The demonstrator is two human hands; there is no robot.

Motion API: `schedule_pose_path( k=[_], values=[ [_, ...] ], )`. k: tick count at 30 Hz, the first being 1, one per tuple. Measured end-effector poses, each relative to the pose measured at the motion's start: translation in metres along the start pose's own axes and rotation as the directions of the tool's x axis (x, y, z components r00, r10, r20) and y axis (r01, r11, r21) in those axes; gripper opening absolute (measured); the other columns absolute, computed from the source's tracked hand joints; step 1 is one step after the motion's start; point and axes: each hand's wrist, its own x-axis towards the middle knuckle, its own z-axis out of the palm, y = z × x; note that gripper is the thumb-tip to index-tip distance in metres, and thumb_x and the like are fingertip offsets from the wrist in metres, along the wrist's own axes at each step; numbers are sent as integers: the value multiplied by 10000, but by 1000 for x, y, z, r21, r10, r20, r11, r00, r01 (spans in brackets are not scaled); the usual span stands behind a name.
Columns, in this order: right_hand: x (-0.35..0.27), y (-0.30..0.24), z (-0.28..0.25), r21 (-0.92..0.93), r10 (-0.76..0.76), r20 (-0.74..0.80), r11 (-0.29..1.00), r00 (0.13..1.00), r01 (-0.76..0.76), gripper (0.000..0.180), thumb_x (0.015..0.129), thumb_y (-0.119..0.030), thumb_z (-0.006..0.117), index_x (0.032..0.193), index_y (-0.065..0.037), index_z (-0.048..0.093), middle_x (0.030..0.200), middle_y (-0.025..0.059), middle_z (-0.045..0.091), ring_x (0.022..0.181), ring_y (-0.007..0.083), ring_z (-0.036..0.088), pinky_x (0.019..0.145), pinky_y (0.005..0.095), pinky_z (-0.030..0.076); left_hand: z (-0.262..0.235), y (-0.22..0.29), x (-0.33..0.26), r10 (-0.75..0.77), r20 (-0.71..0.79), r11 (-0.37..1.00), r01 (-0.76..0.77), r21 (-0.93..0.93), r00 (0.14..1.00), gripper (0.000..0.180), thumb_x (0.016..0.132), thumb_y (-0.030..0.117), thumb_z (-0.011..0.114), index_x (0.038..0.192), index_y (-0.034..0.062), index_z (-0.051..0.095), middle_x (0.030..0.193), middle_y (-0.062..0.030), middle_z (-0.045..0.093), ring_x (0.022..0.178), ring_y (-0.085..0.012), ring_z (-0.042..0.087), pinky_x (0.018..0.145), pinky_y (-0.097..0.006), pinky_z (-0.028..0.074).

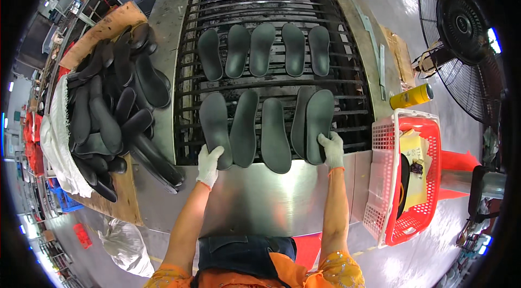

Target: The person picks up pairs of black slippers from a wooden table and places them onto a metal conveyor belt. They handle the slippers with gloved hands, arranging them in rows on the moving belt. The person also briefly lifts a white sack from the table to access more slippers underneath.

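Observation:
My left hand [209,165], in a white glove, is closed on the heel end of a dark grey insole [214,117] at the left of the near row. At the row's right end my gloved right hand [332,150] grips another insole [320,108], which overlaps a neighbouring insole [299,125]. Between my hands lie a tilted insole [245,125] and a lower-set insole [275,133], its heel over the metal edge. Farther up, a second row of several insoles, with one insole [262,49] in its middle, rests across the slatted conveyor [244,0].
On the left, a heap of dark insoles [97,109] spills from a white sack [59,152]. A smooth metal ledge [249,195] runs in front of me. To the right stand a red-and-white basket [399,179], a yellow bottle [411,96] and a black fan [461,22].

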Motion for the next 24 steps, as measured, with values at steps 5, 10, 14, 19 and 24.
schedule_pose_path(
  k=[5,10,14,19,24],
  values=[
    [30,20,-43,-261,-120,-181,963,976,70,307,840,-142,691,1059,73,678,922,127,714,819,179,649,784,330,512,-11,6,9,-51,-8,998,50,-25,999,321,863,74,680,1165,-16,620,1070,-87,686,928,-178,643,854,-341,523],
    [17,-14,-18,-830,-560,-277,548,781,99,334,817,-125,678,1120,9,639,1079,202,675,1014,373,635,910,457,497,-30,-10,29,83,-21,973,-76,217,996,360,884,110,669,1214,-25,618,1118,-112,697,958,-207,657,887,-352,515],
    [24,-58,47,-822,-758,95,305,645,480,400,775,-137,712,1144,-43,591,1085,211,620,1035,431,583,892,519,482,-8,5,20,192,4,881,-174,439,981,454,898,104,640,1327,-20,558,1195,-150,686,1068,-239,659,955,-359,490],
    [59,-106,176,-734,-555,280,402,783,547,541,810,-329,730,1294,-140,581,1241,235,572,1151,426,561,941,508,497,-7,-3,16,250,-34,902,-220,371,968,636,904,-36,594,1480,-99,333,1417,-201,542,1259,-234,572,1066,-340,443],
    [131,-128,262,-770,-593,257,352,763,533,586,778,-383,765,1258,-101,584,1181,290,580,1078,447,604,917,529,514,-3,-5,12,327,-84,833,-245,496,941,552,879,10,663,1400,-34,485,1299,-168,614,1184,-241,610,1017,-347,501]
  ],
)
